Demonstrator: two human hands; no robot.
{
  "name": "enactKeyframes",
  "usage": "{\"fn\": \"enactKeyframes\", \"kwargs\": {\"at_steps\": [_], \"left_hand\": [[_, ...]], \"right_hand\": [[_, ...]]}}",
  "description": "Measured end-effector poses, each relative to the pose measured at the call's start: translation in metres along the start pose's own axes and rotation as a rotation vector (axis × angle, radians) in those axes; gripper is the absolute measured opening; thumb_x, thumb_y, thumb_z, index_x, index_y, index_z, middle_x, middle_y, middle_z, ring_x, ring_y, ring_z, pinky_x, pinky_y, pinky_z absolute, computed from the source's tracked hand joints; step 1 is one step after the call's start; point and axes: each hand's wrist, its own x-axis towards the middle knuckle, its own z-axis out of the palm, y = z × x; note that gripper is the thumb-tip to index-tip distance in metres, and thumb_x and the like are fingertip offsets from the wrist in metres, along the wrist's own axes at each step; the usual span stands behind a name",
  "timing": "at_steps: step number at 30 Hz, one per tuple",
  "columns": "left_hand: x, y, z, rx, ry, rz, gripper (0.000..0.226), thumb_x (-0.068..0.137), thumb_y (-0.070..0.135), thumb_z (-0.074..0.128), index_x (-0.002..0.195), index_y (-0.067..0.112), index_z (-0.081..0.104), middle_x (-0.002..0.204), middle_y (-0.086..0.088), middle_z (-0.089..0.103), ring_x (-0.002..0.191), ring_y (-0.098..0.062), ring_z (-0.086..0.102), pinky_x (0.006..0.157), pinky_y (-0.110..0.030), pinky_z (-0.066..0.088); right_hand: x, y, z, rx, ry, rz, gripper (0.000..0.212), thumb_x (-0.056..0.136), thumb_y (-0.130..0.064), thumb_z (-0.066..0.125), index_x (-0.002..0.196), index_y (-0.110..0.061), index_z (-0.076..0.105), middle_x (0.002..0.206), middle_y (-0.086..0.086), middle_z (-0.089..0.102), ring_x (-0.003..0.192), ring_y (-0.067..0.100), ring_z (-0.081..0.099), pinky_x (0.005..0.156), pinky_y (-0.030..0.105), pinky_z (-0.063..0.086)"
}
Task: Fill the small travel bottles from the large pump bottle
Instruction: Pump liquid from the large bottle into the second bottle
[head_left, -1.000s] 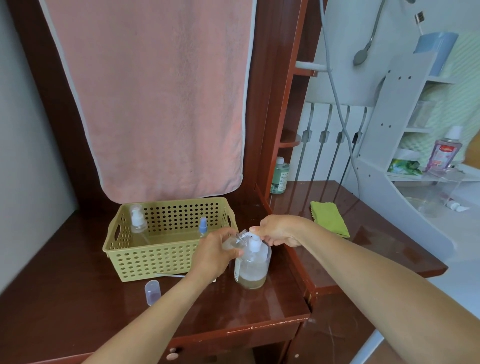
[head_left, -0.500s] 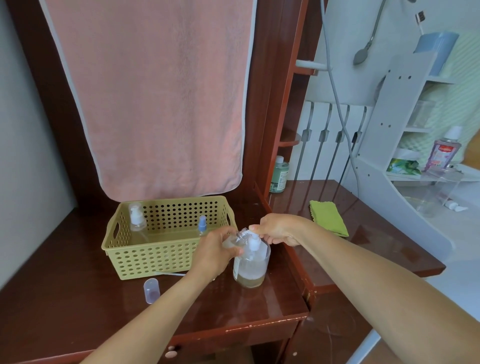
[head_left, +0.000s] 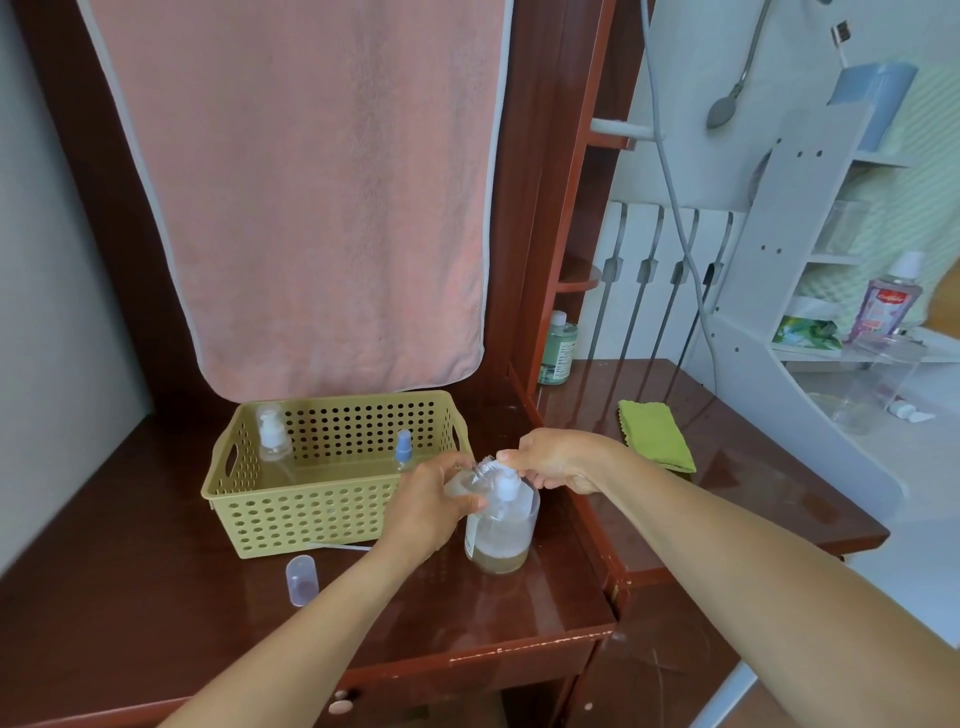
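On the dark red-brown glossy table (head_left: 156, 597), listing from left to right:

1. Olive-yellow perforated plastic basket (head_left: 311, 514), standing near the back. Inside it are sitting a clear small bottle with a white pump top (head_left: 271, 441) at the left and a clear small bottle with a blue spray top (head_left: 403, 451) at the right. Fill level of either is hard to make out through the basket wall.

2. Translucent lilac cap (head_left: 302, 579), lying on its side just in front of the basket, apart from any bottle.

3. Left hand (head_left: 434, 506), closing around a small clear travel bottle (head_left: 462, 483), tilting its mouth toward the pump spout. Most of this bottle is hiding behind the fingers; its contents cannot be told.

4. Large clear pump bottle with a white pump head (head_left: 500, 525), standing upright near the table's right edge, holding a low layer of yellowish liquid at the bottom.

5. Right hand (head_left: 558, 462), resting on top of the pump head, fingertips curling down over it as if pressing.

6. Folded green cloth (head_left: 655, 434), lying on the adjoining table to the right, well apart.

Progress, as a judgement: filling is under way on one travel bottle; the two in the basket appear to be waiting or finished, which cannot be settled. Capping is still to come. Whether liquid is flowing from the spout is too small to see.
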Motion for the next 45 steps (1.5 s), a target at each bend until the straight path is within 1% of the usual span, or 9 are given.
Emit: {"fn": "enactKeyframes", "kwargs": {"at_steps": [5, 16, 21, 26, 29, 32, 37, 42, 45], "left_hand": [[-0.001, 0.002, 0.001, -0.018, 0.007, -0.003, 0.035, 0.074, 0.023, 0.08, 0.104, 0.03, 0.063, 0.106, 0.01, 0.069, 0.102, -0.013, 0.063, 0.09, -0.041, 0.051], [-0.003, 0.002, 0.002, -0.01, 0.021, 0.002, 0.034, 0.075, 0.022, 0.079, 0.105, 0.03, 0.064, 0.102, 0.013, 0.067, 0.098, -0.01, 0.062, 0.088, -0.038, 0.051], [-0.005, 0.005, -0.001, -0.018, 0.02, -0.001, 0.032, 0.075, 0.023, 0.079, 0.102, 0.03, 0.064, 0.098, 0.011, 0.066, 0.094, -0.013, 0.063, 0.086, -0.038, 0.051], [-0.001, 0.006, -0.003, -0.003, 0.027, 0.002, 0.034, 0.076, 0.024, 0.079, 0.105, 0.03, 0.063, 0.102, 0.01, 0.066, 0.098, -0.012, 0.061, 0.088, -0.037, 0.051], [-0.003, 0.003, 0.0, 0.015, 0.013, -0.005, 0.035, 0.076, 0.024, 0.079, 0.107, 0.03, 0.063, 0.106, 0.009, 0.068, 0.099, -0.012, 0.062, 0.089, -0.037, 0.05], [-0.003, 0.004, 0.0, 0.016, 0.014, 0.0, 0.037, 0.076, 0.024, 0.079, 0.109, 0.03, 0.062, 0.109, 0.009, 0.068, 0.104, -0.013, 0.062, 0.09, -0.037, 0.05], [-0.004, 0.009, -0.002, 0.012, 0.018, 0.022, 0.036, 0.077, 0.023, 0.077, 0.109, 0.028, 0.062, 0.1, 0.011, 0.063, 0.099, -0.012, 0.06, 0.085, -0.033, 0.049], [-0.002, 0.009, -0.003, 0.037, 0.007, 0.036, 0.03, 0.077, 0.023, 0.077, 0.104, 0.026, 0.064, 0.098, 0.01, 0.067, 0.09, -0.007, 0.055, 0.09, -0.041, 0.05], [-0.003, 0.007, -0.002, 0.043, 0.002, 0.031, 0.031, 0.077, 0.024, 0.077, 0.105, 0.027, 0.064, 0.103, 0.009, 0.068, 0.098, -0.014, 0.06, 0.09, -0.042, 0.05]], "right_hand": [[-0.006, 0.001, -0.009, 0.048, -0.023, 0.012, 0.051, 0.094, -0.043, 0.053, 0.123, -0.001, 0.055, 0.127, 0.016, 0.055, 0.118, 0.024, 0.053, 0.104, 0.033, 0.043], [0.002, 0.002, 0.004, 0.044, 0.008, 0.022, 0.053, 0.095, -0.044, 0.049, 0.133, -0.007, 0.046, 0.133, 0.016, 0.051, 0.125, 0.027, 0.049, 0.108, 0.039, 0.04], [-0.007, 0.002, -0.007, 0.118, -0.052, 0.032, 0.06, 0.095, -0.041, 0.052, 0.137, -0.001, 0.042, 0.139, 0.02, 0.046, 0.128, 0.028, 0.046, 0.109, 0.035, 0.039], [-0.005, -0.003, -0.003, 0.103, -0.029, 0.018, 0.058, 0.096, -0.041, 0.05, 0.138, -0.003, 0.04, 0.139, 0.018, 0.046, 0.126, 0.026, 0.048, 0.105, 0.032, 0.041], [-0.002, 0.0, 0.004, 0.074, -0.003, 0.025, 0.056, 0.096, -0.043, 0.049, 0.137, -0.005, 0.043, 0.134, 0.015, 0.05, 0.121, 0.025, 0.05, 0.106, 0.035, 0.041], [-0.006, 0.004, 0.0, 0.114, -0.043, 0.037, 0.06, 0.095, -0.044, 0.05, 0.138, -0.003, 0.042, 0.137, 0.016, 0.048, 0.126, 0.026, 0.047, 0.107, 0.033, 0.039], [-0.014, -0.003, -0.007, 0.102, -0.037, 0.025, 0.056, 0.096, -0.042, 0.05, 0.133, 0.0, 0.046, 0.138, 0.022, 0.047, 0.128, 0.027, 0.047, 0.108, 0.034, 0.04], [-0.01, -0.005, 0.0, 0.086, -0.012, 0.024, 0.054, 0.097, -0.041, 0.048, 0.136, -0.004, 0.044, 0.136, 0.018, 0.049, 0.124, 0.027, 0.049, 0.108, 0.036, 0.04], [-0.01, -0.002, 0.004, 0.064, 0.009, 0.016, 0.051, 0.096, -0.043, 0.048, 0.13, -0.005, 0.048, 0.13, 0.015, 0.054, 0.121, 0.026, 0.051, 0.107, 0.037, 0.041]]}}
